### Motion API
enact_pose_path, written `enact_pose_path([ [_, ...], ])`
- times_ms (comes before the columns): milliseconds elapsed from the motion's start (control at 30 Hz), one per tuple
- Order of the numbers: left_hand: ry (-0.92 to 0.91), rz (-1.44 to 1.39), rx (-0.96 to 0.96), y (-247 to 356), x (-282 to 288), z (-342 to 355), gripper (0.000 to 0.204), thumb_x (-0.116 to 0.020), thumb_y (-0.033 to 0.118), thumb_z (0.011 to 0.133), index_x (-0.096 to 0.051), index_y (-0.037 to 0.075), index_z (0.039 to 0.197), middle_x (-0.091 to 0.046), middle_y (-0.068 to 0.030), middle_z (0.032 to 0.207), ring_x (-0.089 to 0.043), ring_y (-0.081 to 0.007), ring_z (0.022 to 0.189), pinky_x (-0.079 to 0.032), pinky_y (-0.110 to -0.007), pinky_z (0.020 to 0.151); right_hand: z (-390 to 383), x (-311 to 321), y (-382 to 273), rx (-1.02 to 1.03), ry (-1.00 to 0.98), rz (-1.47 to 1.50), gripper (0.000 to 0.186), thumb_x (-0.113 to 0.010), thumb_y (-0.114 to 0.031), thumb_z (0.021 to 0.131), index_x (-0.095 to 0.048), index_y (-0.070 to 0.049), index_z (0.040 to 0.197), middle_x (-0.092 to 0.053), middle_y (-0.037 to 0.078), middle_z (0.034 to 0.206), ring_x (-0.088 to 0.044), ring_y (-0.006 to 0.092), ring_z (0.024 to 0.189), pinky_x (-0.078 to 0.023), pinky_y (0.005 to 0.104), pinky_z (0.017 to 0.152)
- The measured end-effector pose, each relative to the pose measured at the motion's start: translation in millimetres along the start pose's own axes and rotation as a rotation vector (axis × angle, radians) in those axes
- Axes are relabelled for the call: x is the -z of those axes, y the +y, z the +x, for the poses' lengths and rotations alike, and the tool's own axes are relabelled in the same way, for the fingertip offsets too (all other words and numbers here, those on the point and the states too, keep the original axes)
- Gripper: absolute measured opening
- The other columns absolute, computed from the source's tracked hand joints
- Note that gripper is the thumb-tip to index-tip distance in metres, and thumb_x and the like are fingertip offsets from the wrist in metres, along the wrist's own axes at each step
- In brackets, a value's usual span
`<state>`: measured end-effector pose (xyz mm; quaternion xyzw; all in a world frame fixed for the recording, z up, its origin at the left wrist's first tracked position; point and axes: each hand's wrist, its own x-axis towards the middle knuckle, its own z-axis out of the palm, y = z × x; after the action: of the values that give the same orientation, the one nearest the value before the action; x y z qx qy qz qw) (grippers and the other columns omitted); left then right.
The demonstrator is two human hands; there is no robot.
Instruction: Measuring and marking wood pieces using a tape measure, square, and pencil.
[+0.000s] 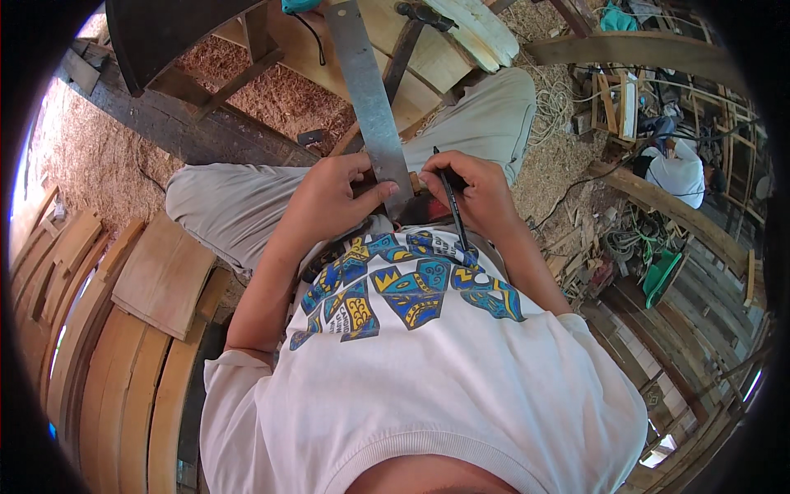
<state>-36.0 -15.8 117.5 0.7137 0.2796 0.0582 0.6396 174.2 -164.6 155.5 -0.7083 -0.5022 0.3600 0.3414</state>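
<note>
A long, flat grey metal blade (372, 99) slopes from my lap out to the boards in front of me. I cannot tell whether it is a ruler, a square or a saw blade. Closed around its near end is my left hand (333, 193), its thumb lying on the metal. On the other side, my right hand (477, 189) pinches a slim black pen (450, 198), which slants toward my shirt. A small piece of wood (415, 180) shows between the blade and my right fingers. Something dark red beneath them is mostly hidden.
Ahead lie boards (444, 58) with a hammer (424, 15) across them. Wood shavings (255, 78) cover the ground. Planks (164, 276) are stacked at left. On the right are coiled rope (559, 107), curved timber (683, 206) and another person in a white top (679, 173).
</note>
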Motion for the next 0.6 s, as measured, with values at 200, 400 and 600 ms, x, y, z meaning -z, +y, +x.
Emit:
enact_pose_path([
  [200,-0.079,0.08,0.1,-2,3,-1,0.019,-0.08,0.012,0.097,-0.074,-0.003,0.107,-0.072,-0.006,0.082,-0.057,-0.006,0.077,-0.048,-0.031,0.068,2,-3,3,0.054,0.033,0.004,0.01,-0.08,-0.006,0.097,-0.074,-0.003,0.104,-0.073,0.005,0.082,-0.065,0.0101,0.071,-0.051,0.0267,0.065],
  [400,0.017,-0.083,-0.011,-1,-2,0,0.024,-0.083,0.018,0.093,-0.078,-0.003,0.101,-0.073,-0.0182,0.078,-0.064,-0.022,0.063,-0.051,-0.038,0.064,4,-2,0,0.023,0.016,0.006,0.011,-0.081,-0.007,0.097,-0.074,-0.002,0.104,-0.074,0.006,0.084,-0.065,0.0104,0.073,-0.052,0.027,0.066],
  [600,-0.087,-0.037,0.07,6,4,-1,0.021,-0.079,0.01,0.099,-0.075,-0.004,0.113,-0.077,-0.0085,0.09,-0.064,-0.0068,0.084,-0.053,-0.031,0.076,3,-2,-1,0.036,0.02,-0.002,0.01,-0.081,-0.007,0.097,-0.074,-0.003,0.104,-0.073,0.006,0.084,-0.066,0.0122,0.073,-0.052,0.0283,0.067],
])
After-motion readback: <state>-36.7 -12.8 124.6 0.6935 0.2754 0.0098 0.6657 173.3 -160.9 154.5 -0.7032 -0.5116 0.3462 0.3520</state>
